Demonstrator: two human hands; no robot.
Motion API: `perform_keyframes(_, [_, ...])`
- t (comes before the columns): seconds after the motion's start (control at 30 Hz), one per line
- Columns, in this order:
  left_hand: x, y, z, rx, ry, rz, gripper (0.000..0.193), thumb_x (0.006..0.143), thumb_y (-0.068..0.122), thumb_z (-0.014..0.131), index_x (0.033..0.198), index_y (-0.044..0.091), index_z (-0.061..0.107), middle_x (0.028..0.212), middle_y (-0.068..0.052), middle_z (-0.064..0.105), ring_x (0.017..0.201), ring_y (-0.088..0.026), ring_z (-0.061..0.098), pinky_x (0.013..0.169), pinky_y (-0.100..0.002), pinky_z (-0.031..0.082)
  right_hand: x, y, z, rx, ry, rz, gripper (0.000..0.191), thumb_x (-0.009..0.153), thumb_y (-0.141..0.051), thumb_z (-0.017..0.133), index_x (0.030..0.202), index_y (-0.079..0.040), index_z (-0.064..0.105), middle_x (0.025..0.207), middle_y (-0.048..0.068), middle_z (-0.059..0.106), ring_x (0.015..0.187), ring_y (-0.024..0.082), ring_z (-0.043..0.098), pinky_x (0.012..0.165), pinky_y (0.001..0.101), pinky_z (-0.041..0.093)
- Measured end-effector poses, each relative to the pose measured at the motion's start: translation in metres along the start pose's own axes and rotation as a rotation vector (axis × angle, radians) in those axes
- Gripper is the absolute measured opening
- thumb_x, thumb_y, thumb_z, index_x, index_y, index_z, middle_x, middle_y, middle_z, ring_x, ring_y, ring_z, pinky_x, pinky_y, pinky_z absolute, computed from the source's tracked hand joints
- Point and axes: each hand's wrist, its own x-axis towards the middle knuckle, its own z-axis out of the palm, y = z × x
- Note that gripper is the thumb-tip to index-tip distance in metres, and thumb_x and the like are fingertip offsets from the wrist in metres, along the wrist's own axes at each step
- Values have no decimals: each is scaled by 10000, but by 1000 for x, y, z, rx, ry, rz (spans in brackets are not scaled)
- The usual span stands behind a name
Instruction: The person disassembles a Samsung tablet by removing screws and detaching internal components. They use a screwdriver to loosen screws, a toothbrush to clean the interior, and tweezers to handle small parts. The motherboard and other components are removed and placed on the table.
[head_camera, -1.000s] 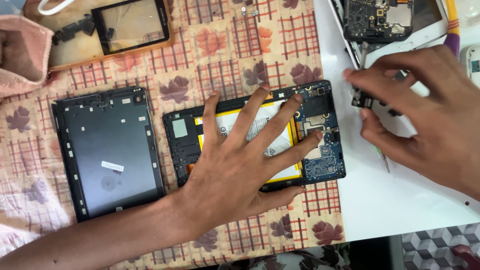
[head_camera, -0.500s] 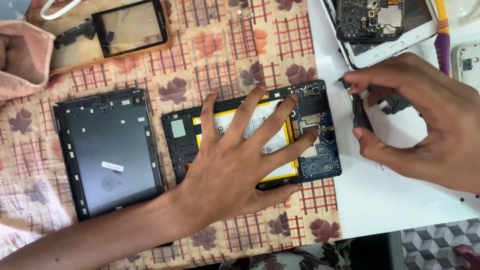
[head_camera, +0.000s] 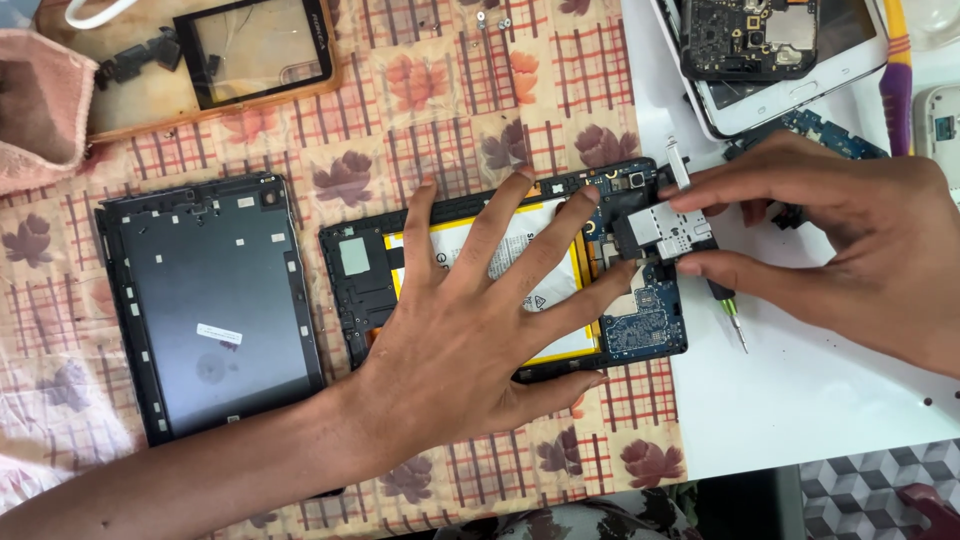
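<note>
Cloth (head_camera: 60, 120), pink, lies at the far left edge of the desk (head_camera: 800, 400). Beside it sits a wooden tray (head_camera: 130, 110) carrying a detached black-framed glass panel (head_camera: 255, 50) and small dark parts. Below, a dark back cover (head_camera: 215, 305) rests inner side up on the patterned tablecloth (head_camera: 440, 90).

Just right of the cover lies the opened tablet (head_camera: 370, 280), its yellow-edged battery and blue circuit board (head_camera: 650, 325) exposed. The left hand (head_camera: 480, 330) is open, fingers spread, pressed flat on the battery and frame.

At the tablet's right end, the right hand (head_camera: 850, 250) pinches a small metal shield (head_camera: 670, 232) between thumb and forefinger, directly over the board. Whether the shield touches the board cannot be told. A screwdriver (head_camera: 735, 325) lies on the white surface under this hand.

At the top right sits a second opened device (head_camera: 770, 50) in a white shell, its board exposed.
</note>
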Motion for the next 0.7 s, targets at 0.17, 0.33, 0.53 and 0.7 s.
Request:
perform_keyframes(0.17, [-1,-5,2,-37,-18,-5,830,883,740,636,1335,57,499,1642,-179,280,1488,-458,245,1086,-853,225,0,-1,4,-17,45,-52,455,752,-69,834,1197,-48,738,1137,105,728,903,155,722,786,282,610])
perform_keyframes(0.33, [-1,-5,3,-61,-7,-15,912,843,739,661,1435,69,477,1638,-173,265,1485,-439,243,1086,-840,210,-1,-4,9,-197,83,-203,363,770,-101,826,1122,-71,743,1196,120,706,987,225,742,811,336,631])
perform_keyframes(0.53, [3,-5,1,-77,-37,-32,1011,792,735,682,1526,91,418,1633,-170,253,1482,-427,242,1088,-829,182,-1,-9,7,-252,59,-167,391,775,-141,839,1148,-70,745,1164,116,702,927,200,736,724,306,623])
perform_keyframes(0.7, [4,-4,-1,-73,-55,-39,980,816,743,661,1486,55,469,1632,-178,266,1496,-415,236,1103,-830,180,1,-14,4,-261,120,-140,381,810,-117,832,1168,-36,730,1108,114,704,837,179,707,715,305,607])
